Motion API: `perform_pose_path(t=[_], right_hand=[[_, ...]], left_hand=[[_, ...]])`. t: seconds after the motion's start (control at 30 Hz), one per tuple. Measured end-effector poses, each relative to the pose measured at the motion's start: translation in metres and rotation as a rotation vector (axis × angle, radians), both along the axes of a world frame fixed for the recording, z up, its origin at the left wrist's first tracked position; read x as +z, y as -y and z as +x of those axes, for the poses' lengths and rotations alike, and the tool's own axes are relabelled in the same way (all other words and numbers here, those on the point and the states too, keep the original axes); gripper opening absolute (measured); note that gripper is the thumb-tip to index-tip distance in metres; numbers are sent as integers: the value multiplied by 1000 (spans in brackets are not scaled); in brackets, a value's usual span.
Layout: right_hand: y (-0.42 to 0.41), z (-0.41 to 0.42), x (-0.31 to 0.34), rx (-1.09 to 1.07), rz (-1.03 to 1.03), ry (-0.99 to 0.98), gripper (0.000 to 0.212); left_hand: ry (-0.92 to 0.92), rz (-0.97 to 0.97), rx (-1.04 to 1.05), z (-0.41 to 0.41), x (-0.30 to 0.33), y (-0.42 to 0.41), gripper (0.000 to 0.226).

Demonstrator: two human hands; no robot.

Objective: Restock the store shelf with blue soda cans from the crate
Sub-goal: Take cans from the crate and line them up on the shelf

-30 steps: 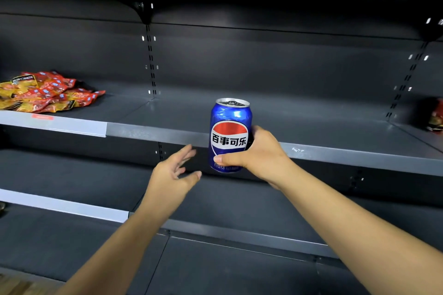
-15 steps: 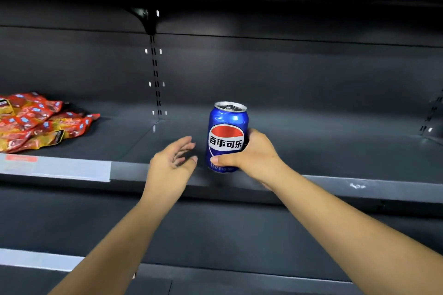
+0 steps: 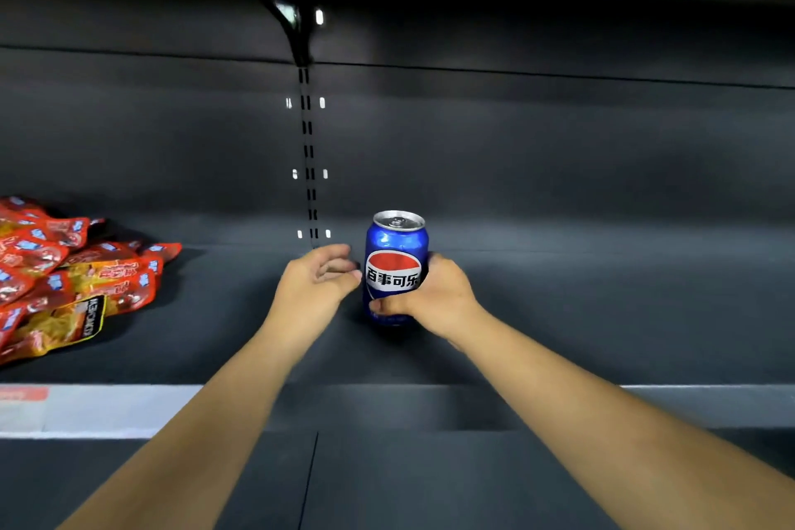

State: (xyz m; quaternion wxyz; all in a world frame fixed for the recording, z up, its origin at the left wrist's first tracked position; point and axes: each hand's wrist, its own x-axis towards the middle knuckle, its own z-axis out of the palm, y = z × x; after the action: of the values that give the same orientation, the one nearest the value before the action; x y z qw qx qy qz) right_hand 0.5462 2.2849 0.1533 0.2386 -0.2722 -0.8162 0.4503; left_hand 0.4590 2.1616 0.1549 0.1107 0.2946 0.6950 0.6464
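**Arms and hands, both extended**

Right hand [image 3: 434,297]: fingers wrapped round the blue soda can [image 3: 395,258], thumb laid across its lower front. Left hand [image 3: 316,282]: held just beside it, fingers loosely curled, nothing gripped. Both forearms bare, stretched forward.

One head-worn view looks forward and slightly down, close into the dark shelf [image 3: 559,314]; its upper reaches are perhaps too dim to read.

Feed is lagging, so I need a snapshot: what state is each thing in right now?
can: upright, on or just above the shelf, unopened
right hand: gripping the can
left hand: holding nothing, fingers loosely curled beside the can
snack packets: heaped flat, left
shelf: mostly bare
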Motion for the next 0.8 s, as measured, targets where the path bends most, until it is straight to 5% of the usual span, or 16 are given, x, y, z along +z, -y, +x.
perform_pose_path(t=[0.37, 0.57, 0.7, 0.8], right_hand=[[-1, -69, -8, -10, 38, 34, 64], [-11, -90, -10, -14, 104, 50, 65], [-15, -105, -16, -34, 134, 49, 67], [-17, -115, -19, -58, 165, 77, 65]], left_hand=[[85, -53, 93, -85, -12, -23, 25], [-178, -270, 99, -87, -14, -36, 17], [-228, -275, 81, -95, -22, -40, 22], [-266, -307, 26, -99, -32, -36, 50]])
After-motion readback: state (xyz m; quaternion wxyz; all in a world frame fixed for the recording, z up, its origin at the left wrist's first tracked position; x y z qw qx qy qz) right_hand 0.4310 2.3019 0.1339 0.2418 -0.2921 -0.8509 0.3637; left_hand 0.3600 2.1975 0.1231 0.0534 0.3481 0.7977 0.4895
